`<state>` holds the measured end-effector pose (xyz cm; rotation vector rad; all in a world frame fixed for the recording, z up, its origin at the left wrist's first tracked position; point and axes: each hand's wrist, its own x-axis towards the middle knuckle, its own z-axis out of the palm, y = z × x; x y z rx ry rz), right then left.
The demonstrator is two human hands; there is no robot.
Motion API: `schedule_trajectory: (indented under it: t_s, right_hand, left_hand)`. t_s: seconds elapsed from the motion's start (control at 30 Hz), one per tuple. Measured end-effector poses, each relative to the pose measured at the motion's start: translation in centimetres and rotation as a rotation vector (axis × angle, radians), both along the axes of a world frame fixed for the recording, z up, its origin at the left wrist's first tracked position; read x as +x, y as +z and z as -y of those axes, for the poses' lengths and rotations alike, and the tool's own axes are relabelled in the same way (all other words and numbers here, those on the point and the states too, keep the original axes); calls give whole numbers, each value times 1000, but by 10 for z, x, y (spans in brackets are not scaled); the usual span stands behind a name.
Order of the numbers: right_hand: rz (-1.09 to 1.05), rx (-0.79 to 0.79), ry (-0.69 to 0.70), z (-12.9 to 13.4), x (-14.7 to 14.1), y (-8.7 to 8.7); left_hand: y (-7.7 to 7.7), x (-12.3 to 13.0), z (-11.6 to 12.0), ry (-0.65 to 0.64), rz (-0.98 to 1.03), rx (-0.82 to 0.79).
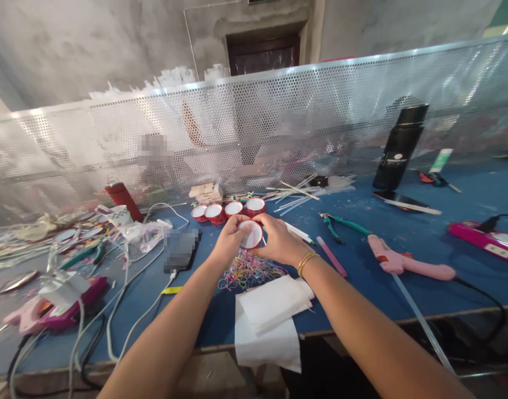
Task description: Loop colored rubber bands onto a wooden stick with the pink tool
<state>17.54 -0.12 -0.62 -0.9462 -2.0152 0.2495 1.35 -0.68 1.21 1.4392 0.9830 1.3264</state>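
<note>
A small round white disc with a red rim (251, 237) is held up between my two hands over the table. My left hand (231, 239) grips its left side, with the thumb lying on the white face. From the right, my right hand (279, 239) pinches the rim between thumb and fingers; a gold bracelet circles that wrist. Just below lies a pile of thin multicoloured strings (254, 270). Behind my hands stand several stacks of similar red-rimmed discs (214, 213). White folded cloth or paper (274, 305) hangs over the table's front edge.
On the right are a pink glue gun (407, 260), green-handled pliers (345, 223), a purple stick (332, 256) and a black bottle (400, 147). A phone (182, 250), white cables, a red bottle (124, 200) and a purple power strip (77, 305) crowd the left. A perforated metal screen (254, 122) runs behind.
</note>
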Motion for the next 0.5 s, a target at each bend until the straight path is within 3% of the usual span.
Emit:
schedule_trajectory:
  t_s: [0.23, 0.5]
  right_hand:
    - [-210, 1, 112, -8, -6, -8]
    - [-458, -150, 218, -11, -13, -9]
  left_hand:
    - [1, 4, 3, -32, 188, -99]
    - [11, 6, 7, 2, 383, -217]
